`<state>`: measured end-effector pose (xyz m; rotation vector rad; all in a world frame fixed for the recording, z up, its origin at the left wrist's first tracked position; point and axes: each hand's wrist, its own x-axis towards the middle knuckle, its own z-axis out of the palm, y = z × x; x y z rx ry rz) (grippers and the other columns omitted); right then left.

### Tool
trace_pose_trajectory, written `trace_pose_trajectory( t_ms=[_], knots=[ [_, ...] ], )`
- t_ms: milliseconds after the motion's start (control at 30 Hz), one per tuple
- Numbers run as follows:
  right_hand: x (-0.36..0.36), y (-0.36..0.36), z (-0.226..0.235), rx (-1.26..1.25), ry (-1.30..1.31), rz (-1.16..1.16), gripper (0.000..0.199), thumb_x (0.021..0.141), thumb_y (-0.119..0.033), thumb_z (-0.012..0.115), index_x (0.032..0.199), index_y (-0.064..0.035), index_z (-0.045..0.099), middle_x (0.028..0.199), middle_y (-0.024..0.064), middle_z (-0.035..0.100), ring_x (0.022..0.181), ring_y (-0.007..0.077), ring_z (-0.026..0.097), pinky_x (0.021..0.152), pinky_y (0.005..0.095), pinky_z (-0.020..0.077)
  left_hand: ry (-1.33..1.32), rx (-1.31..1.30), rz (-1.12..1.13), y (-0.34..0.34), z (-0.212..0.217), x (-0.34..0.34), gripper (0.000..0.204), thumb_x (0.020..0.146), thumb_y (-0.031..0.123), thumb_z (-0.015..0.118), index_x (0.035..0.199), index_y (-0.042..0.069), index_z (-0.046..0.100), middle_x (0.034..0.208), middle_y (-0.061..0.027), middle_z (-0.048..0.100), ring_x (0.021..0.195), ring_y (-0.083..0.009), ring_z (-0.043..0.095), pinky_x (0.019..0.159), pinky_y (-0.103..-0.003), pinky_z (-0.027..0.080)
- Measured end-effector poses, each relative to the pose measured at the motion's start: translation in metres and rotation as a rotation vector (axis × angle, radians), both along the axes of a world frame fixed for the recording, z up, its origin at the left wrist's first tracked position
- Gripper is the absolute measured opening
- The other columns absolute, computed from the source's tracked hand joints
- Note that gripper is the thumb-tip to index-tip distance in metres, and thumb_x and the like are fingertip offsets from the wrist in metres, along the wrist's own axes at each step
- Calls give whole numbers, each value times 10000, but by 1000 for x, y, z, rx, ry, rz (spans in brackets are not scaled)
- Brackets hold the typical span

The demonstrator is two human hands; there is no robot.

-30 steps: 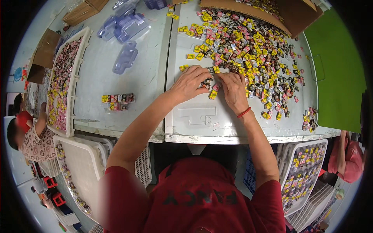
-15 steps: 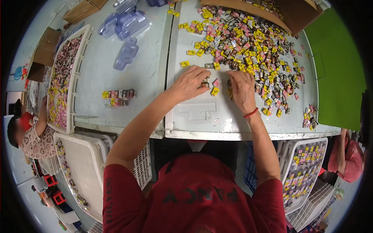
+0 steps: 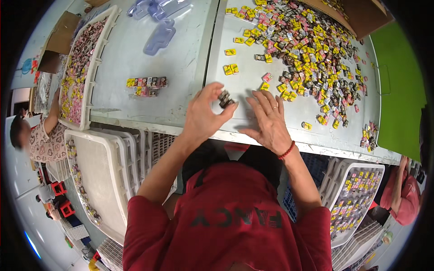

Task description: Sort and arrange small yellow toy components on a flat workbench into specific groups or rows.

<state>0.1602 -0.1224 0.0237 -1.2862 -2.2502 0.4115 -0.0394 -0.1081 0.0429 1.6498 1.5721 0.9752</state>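
Observation:
My left hand (image 3: 205, 113) is closed, pinching a short row of small dark block-shaped pieces (image 3: 225, 99) between thumb and fingers above the table's front edge. My right hand (image 3: 270, 118), a red bead bracelet at its wrist, lies palm down with fingers spread and holds nothing. Just beyond its fingertips sit a pink piece (image 3: 267, 77) and a yellow piece (image 3: 265, 86). A wide pile of small yellow, pink and black pieces (image 3: 312, 58) covers the table further right. To the left stands a neat block of pieces in rows (image 3: 147, 86).
Clear bluish plastic trays (image 3: 160, 36) lie at the back left. A white crate (image 3: 92, 67) full of pieces lines the left edge, with a person beside it. Stacked white crates (image 3: 106, 149) stand below the table on the left, and more (image 3: 350, 203) on the right. A cardboard box (image 3: 361, 18) is at the back right.
Both hands have drawn back toward the table's near edge. My left hand has lifted the dark pieces off the table, and my right hand has spread its fingers. The view has shifted.

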Motion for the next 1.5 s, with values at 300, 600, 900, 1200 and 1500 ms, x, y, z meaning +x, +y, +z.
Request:
trace_pose_trajectory(
  t_ms=[300, 600, 900, 1200, 1500],
  knots=[
    [-30, -16, -25, 81, 10, -167, 573, 702, -254, 766, 1179, -6, 570, 1268, 201, 487, 1207, 387, 418, 1004, 507, 335, 399, 402, 73, -1, -47, 21, 401, 646, 197, 784, 966, 33, 608, 936, -135, 607, 900, -345, 557, 805, -435, 447],
    [-39, -23, -32, 56, -86, -211, 596, 786, -330, 688, 1262, -20, 507, 1294, 202, 434, 1229, 405, 380, 1022, 555, 302, 511, 421, 80, -4, -63, 18, 451, 730, 160, 735, 1107, -26, 572, 1232, -174, 512, 1096, -394, 476, 889, -470, 416],
    [-37, -22, -28, 18, -124, -186, 627, 790, -317, 683, 1304, -21, 479, 1347, 209, 404, 1259, 412, 356, 1048, 561, 267, 630, 262, -78, -13, -66, 11, 705, 851, 349, 631, 1361, -60, 368, 1471, -195, 305, 1325, -440, 289, 1050, -528, 259],
    [-4, -12, -25, 43, 190, -236, 523, 806, -227, 707, 1255, -17, 540, 1269, 210, 488, 1166, 392, 464, 988, 445, 391, 385, 335, -24, 8, -50, -6, 591, 838, 297, 671, 1290, -19, 457, 1362, -227, 398, 1216, -425, 409, 999, -478, 345],
    [16, 48, -4, 115, -84, -364, 267, 786, -107, 690, 1040, -42, 635, 987, 145, 631, 941, 318, 577, 841, 409, 443, 263, 109, -398, 107, -42, -17, 409, 741, 118, 740, 1112, 17, 600, 1130, -143, 575, 1000, -313, 581, 866, -366, 479]
  ],
)
